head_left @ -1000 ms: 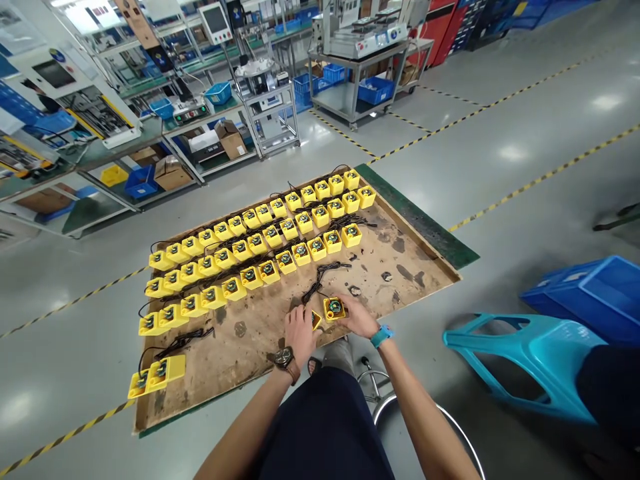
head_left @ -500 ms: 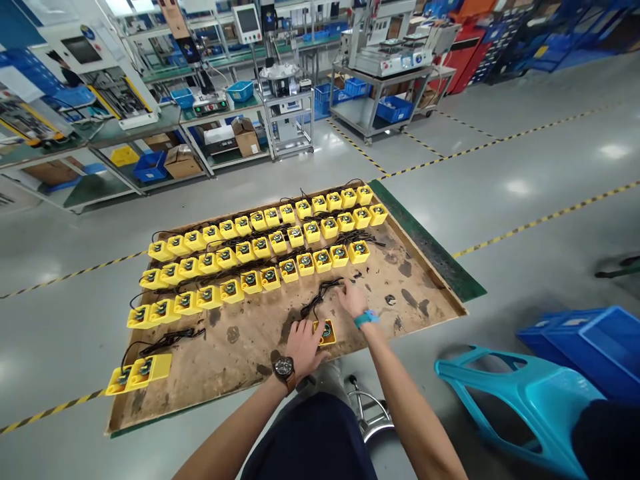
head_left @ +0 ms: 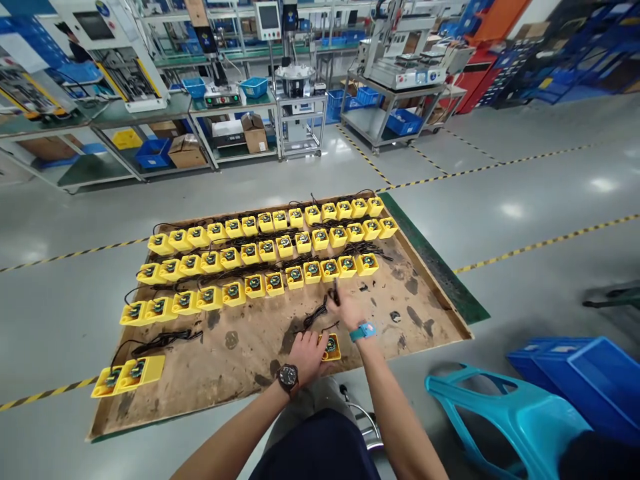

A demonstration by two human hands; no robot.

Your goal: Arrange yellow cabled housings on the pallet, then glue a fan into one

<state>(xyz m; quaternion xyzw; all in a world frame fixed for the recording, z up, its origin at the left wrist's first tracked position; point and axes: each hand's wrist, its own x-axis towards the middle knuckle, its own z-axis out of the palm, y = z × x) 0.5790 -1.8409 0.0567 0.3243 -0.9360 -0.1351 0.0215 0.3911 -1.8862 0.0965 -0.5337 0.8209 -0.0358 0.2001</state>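
Yellow boxes (head_left: 255,283) stand in long rows across a stained wooden board (head_left: 400,293), each with a round electronic part set into its top, and a joined pair of yellow boxes (head_left: 135,373) sits apart near the board's left corner. One more yellow box (head_left: 331,347) lies at the board's near edge, in front of the rows, partly covered by the left hand (head_left: 307,357). That hand's fingers spread across the box's left side; whether they clamp it or only rest there, the view does not settle. The right hand (head_left: 347,313) is just beyond, its fingertips drawn together at a loose black cable (head_left: 316,317) that trails over the board beside the box. They look pinched on a strand, but the spot is too small and dark to be sure. A dark wristwatch (head_left: 288,377) sits on the left wrist, a teal band (head_left: 363,331) on the right.

The box looks light and stiff, with square corners, so its side walls seem the place to hold it, keeping fingers off the exposed part on top, likely its fragile spot. The thin cable looks limp and apt to snag, so gathering it seems safer than pulling. Past the board's right edge, a teal plastic stool (head_left: 505,413) and blue crates (head_left: 575,380) stand on the floor.
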